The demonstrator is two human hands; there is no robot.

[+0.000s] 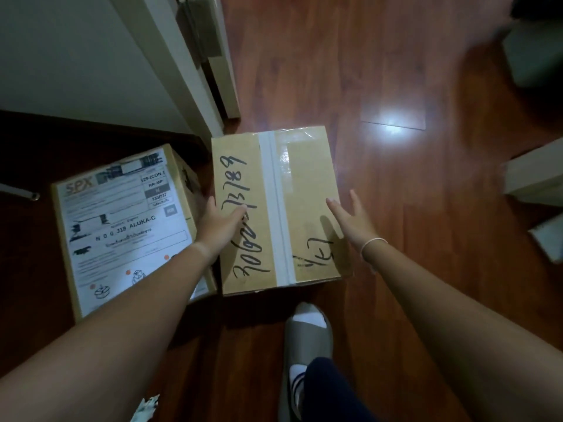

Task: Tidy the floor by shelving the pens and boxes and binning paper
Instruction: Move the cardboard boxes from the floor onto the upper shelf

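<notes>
**Both hands closing in on the taped box**

Nearest the camera, a slippered foot (pixel 307 333) is planted on the wooden floor (pixel 396 208) just short of the taped box (pixel 275 208), probably so the person can lean over it. A scrap of crumpled paper (pixel 146 406) lies nearer than the box and to its left, at the bottom edge of view; it looks like something still to be binned.

At the box, the left hand (pixel 219 225) rests on its left edge, fingers spread flat over the handwritten numbers, thumb toward the side wall. The right hand (pixel 350 219) is open at the right edge, fingers apart and not clamped; whether it touches the cardboard I cannot tell. One hand to each side suggests a two-handed lift, fitting for a box this wide.

Just left of the taped box, touching or nearly so, sits a labelled box (pixel 125 226) with a printed shipping sheet on top, also on the floor.

Beyond the taped box, a white door frame (pixel 195 71) rises at the far left.
</notes>
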